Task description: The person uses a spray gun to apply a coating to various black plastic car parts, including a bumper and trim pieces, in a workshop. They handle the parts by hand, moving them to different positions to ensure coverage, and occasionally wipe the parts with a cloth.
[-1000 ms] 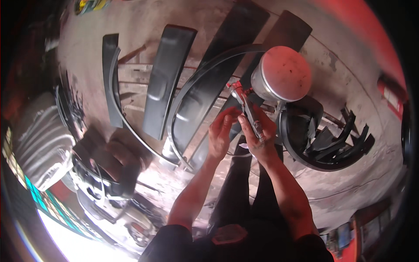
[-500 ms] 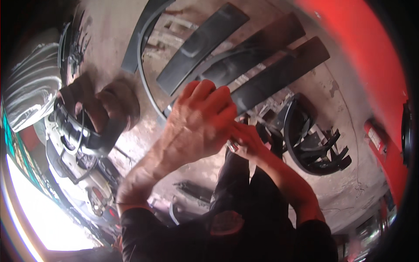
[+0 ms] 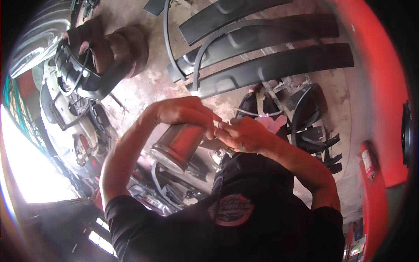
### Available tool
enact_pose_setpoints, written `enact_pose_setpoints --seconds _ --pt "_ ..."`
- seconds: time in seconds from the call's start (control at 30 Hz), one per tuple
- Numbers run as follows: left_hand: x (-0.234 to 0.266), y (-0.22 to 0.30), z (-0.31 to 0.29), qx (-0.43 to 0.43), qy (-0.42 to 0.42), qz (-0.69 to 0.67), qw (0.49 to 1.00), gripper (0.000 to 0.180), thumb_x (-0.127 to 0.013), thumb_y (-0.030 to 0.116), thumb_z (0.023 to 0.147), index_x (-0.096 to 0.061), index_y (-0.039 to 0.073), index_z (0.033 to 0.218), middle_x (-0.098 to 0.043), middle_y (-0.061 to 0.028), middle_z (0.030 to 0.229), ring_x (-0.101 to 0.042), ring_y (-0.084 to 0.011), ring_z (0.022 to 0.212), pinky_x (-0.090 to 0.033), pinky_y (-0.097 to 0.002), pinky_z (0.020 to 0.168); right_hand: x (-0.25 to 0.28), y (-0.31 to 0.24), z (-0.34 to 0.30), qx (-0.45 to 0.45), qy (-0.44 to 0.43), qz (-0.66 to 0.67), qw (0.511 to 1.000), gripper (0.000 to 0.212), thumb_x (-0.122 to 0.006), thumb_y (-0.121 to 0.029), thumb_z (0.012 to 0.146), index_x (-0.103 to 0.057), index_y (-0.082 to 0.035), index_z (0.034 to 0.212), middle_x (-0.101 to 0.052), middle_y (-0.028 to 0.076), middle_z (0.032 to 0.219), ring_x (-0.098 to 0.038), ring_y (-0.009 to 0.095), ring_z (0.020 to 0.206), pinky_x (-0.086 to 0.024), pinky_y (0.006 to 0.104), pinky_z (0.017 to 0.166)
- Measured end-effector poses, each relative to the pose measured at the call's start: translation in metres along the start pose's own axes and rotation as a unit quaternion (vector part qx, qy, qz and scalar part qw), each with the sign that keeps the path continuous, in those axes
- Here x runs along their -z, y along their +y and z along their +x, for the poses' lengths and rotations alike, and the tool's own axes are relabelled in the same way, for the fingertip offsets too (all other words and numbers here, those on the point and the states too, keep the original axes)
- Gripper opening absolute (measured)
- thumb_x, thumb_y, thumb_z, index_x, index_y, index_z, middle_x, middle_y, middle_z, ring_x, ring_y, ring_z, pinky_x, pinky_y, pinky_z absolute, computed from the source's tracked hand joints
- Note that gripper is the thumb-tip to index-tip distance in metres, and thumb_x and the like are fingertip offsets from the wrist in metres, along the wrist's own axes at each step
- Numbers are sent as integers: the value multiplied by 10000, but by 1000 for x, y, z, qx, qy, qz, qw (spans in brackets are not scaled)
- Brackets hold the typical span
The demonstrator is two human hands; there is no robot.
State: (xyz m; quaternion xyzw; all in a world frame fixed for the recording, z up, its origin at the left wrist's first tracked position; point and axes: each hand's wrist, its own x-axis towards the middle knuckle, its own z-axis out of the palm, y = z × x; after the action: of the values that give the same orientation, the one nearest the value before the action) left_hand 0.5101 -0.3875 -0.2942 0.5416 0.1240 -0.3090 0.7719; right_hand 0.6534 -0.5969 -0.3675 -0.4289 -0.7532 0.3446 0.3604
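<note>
A tilted metal cup [image 3: 176, 146], shaped like the paint cup of a spray gun, hangs in front of my chest with its wide rimmed end toward the lower left. My left hand [image 3: 185, 112] is closed over its upper end, fingers bent round it. My right hand [image 3: 246, 134] is closed beside the cup's narrow end, its fingertips meeting those of the left. Silver fittings show under the right fingers, but most of what that hand grips is hidden. A pale pink cloth [image 3: 274, 123] shows behind the right hand.
Long black panels [image 3: 279, 65] lie side by side on a stand ahead, with a curved strip [image 3: 198, 63] over them. Curved black parts [image 3: 316, 131] are at the right, near a red body surface [image 3: 384, 87]. Brown rolled material [image 3: 126, 48] and car parts [image 3: 76, 118] line the left.
My left hand has turned and moved slightly left and down, bringing the metal cup into sight. The pink cloth now shows. My view has shifted, so the panels appear rotated and higher.
</note>
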Motion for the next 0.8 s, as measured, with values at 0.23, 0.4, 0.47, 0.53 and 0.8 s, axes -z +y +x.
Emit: enact_pose_setpoints --seconds 0.23,0.4,0.47,0.53,0.8 --pt "-69 -15 -30 -43 375 -360 853 627 -420 462 1027 -660 -84 1218 -662 -215 1272 -627 -295 1184 -444 -413 1084 3 1 8 -43 -76 59 994 614 -785 -115 696 -560 -53 1264 -636 79 990 -678 276 787 -554 402 609" --pt "-63 -122 -11 -239 550 -302 741 532 -438 397 1051 -604 -40 1304 -661 -184 1263 -641 -248 1155 -539 -365 992 -6 13 27 -76 -6 56 996 618 -803 -100 688 -586 -34 1263 -679 109 1089 -706 311 873 -576 411 706" --pt "-65 -157 3 -225 658 -335 636 472 -439 339 1050 -610 -37 1277 -672 -157 1222 -657 -231 1119 -531 -348 988 -11 19 32 -89 14 51 995 599 -792 -72 719 -598 -22 1284 -689 146 1140 -713 339 886 -589 405 715" --pt "-69 -203 33 -224 719 -402 521 436 -448 303 1043 -610 -32 1268 -678 -132 1200 -662 -217 1105 -515 -336 992 -13 26 47 -116 35 63 991 601 -789 -58 723 -599 -23 1292 -688 158 1142 -712 349 883 -593 405 714" --pt "-148 -221 184 -42 399 -357 843 785 -500 599 1015 -459 -47 1461 -489 -217 1503 -414 -301 1429 -286 -407 1198 -14 79 145 -291 176 176 924 226 -707 -200 959 -686 1 1059 -629 -4 709 -587 74 623 -461 272 549"
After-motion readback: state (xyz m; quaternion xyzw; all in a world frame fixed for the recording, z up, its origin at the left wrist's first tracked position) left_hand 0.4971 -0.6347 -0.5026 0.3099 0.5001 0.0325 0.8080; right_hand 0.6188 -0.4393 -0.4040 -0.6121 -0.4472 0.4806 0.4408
